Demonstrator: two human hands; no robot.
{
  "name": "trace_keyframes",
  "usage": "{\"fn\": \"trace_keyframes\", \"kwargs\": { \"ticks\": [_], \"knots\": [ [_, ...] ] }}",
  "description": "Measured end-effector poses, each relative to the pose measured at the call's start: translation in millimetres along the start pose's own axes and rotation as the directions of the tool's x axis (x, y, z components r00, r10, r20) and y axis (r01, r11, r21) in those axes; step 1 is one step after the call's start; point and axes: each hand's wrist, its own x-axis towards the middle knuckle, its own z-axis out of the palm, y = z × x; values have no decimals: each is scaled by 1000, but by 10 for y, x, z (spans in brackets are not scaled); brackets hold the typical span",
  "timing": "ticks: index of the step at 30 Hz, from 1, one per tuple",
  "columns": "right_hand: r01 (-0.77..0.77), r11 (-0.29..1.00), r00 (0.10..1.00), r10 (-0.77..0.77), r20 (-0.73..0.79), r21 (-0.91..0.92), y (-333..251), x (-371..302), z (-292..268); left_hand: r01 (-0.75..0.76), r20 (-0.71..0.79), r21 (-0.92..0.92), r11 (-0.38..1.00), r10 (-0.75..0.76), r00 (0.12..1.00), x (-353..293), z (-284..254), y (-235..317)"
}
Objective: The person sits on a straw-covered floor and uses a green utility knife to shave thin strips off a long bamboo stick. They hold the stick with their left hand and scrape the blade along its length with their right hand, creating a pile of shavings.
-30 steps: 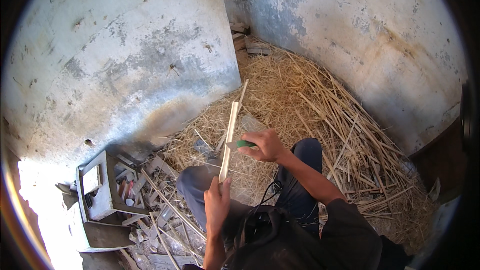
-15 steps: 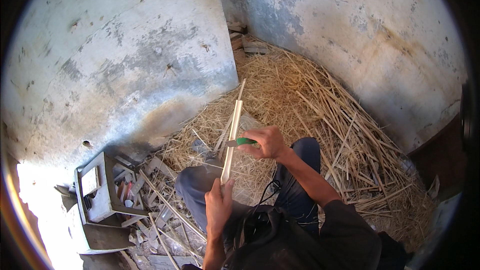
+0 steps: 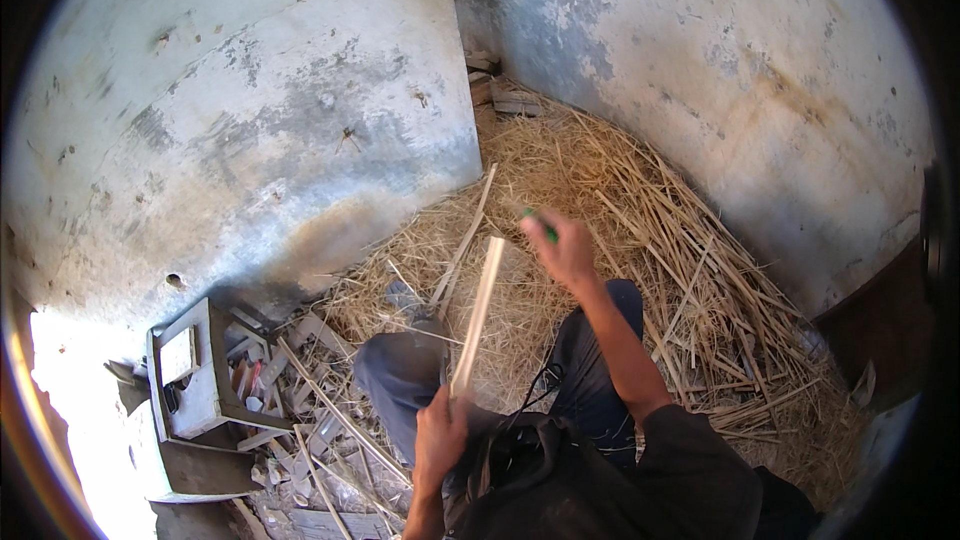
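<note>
My left hand (image 3: 440, 430) is closed round the lower end of a pale split strip (image 3: 479, 315) that looks like bamboo. The strip slants up and away from me between my knees. Off to the right of its far end, my right hand (image 3: 568, 252) grips a knife by its green handle (image 3: 541, 224). Motion blurs the blade, which points up and left, apart from the strip. Fine shavings (image 3: 560, 165) cover the floor beyond both hands.
Long split strips (image 3: 700, 280) lie heaped along the right wall. A white wooden box (image 3: 205, 380) with odds and ends stands at the left, beside scattered scraps (image 3: 330, 430). Another strip (image 3: 466, 230) lies on the shavings ahead. Worn plaster walls (image 3: 320, 70) meet at the back.
My right hand has lifted the knife off the strip and moved it up and to the right. The strip's far end has swung slightly right and lower, still in my left hand.
</note>
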Motion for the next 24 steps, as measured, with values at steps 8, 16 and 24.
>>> {"fn": "trace_keyframes", "kwargs": {
  "ticks": [8, 16, 24],
  "knots": [
    [-144, 829, 977, 33, 209, 540, -214, -70, -91, -46, -54, 34, 998, 48, 997, -32, -14, -163],
    [-356, 562, 865, -102, 491, 746, -427, -183, 32, 93, 129, -166, 982, -72, 989, 218, 191, -157],
    [-402, 584, 863, -16, 505, 705, -269, -255, 49, -92, 64, -210, 973, 107, 992, 534, 186, -175]
  ]
}}
